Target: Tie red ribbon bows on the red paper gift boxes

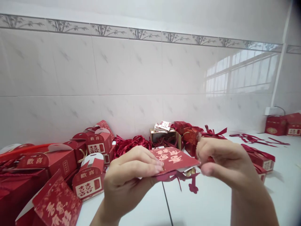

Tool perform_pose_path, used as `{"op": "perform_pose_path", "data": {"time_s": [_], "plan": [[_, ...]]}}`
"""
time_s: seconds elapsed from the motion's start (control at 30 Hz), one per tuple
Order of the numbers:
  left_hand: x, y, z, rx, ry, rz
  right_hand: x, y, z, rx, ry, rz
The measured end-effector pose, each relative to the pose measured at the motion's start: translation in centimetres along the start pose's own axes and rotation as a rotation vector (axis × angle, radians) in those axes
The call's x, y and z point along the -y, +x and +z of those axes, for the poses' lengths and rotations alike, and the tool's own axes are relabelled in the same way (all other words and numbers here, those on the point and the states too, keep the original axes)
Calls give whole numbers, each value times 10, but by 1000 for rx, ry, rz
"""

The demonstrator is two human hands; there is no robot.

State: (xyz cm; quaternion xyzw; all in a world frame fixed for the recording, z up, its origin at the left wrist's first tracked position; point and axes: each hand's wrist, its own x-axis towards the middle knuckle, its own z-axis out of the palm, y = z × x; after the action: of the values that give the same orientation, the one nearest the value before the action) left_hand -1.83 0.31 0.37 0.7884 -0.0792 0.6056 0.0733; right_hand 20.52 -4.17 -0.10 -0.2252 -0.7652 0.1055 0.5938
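Note:
Held up above the white surface is a red paper gift box (176, 159) with gold characters on its top face. My left hand (131, 172) is closed on its left side, fingers on top and thumb beneath. At the opposite corner, my right hand (222, 160) has its fingers curled, with thumb and forefinger pinching the box's edge. White and gold bits show at the opening on that side. Below the box hangs a dark red cut-out flower ornament (193, 187). The underside of the box is mostly hidden.
Red gift boxes (88, 183) crowd the left. Behind my hands lie a heap of red ribbons (133, 142) and an open carton (152, 138) topped with small printed cards (164, 125). Ribbon-tied boxes (261, 157) and loose ribbons (249, 137) are at right, before a tiled wall (141, 69).

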Motion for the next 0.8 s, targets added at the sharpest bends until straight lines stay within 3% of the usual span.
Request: {"op": "perform_pose_path", "data": {"time_s": [0.17,0.33,0.6,0.8], "plan": [[3,-6,-2,-143,92,-13,1,5,5,182,-279,102],[5,-6,-3,-271,174,-32,0,6,2,204,-210,83],[9,-7,4,-210,150,-22,-4,4,-2,-232,87,-46],[4,-8,16,-83,106,-40,-2,4,9,-442,267,-32]]}}
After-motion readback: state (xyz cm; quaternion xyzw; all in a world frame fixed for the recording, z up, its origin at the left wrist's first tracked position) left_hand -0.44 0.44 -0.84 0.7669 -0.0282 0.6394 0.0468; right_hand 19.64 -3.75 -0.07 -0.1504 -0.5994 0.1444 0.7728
